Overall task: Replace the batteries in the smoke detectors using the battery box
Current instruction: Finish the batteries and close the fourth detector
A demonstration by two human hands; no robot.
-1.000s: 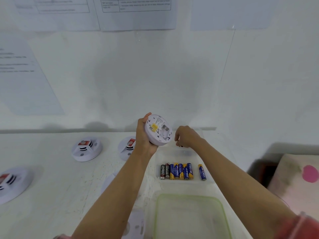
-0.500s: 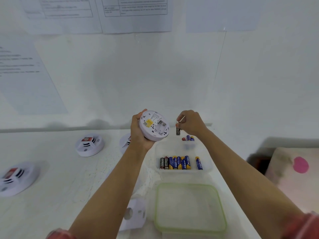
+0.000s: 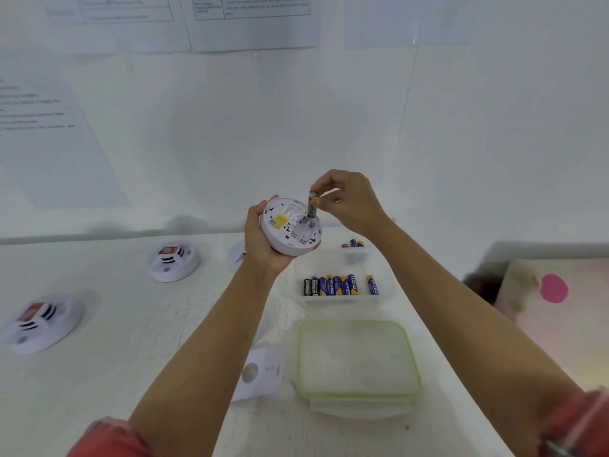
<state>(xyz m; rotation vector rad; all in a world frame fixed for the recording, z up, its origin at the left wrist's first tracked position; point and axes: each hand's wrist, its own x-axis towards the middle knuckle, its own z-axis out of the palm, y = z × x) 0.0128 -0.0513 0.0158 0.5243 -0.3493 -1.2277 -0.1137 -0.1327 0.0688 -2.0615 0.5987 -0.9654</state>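
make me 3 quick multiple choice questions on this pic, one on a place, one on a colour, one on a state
1. Where does the lid lie relative to the battery box?
A on top of it
B on the table, nearer the person
C behind it, against the wall

2. What colour is the lid's rim?
A red
B green
C blue

3. What is the right hand doing?
A resting flat on the table
B gripping the lid
C pinching a battery over the smoke detector held in the left hand

Answers:
1 B, the lid lies flat on the table in front of the box.
2 B, its edge is pale green.
3 C, the fingertips pinch the upright battery at the detector's back.
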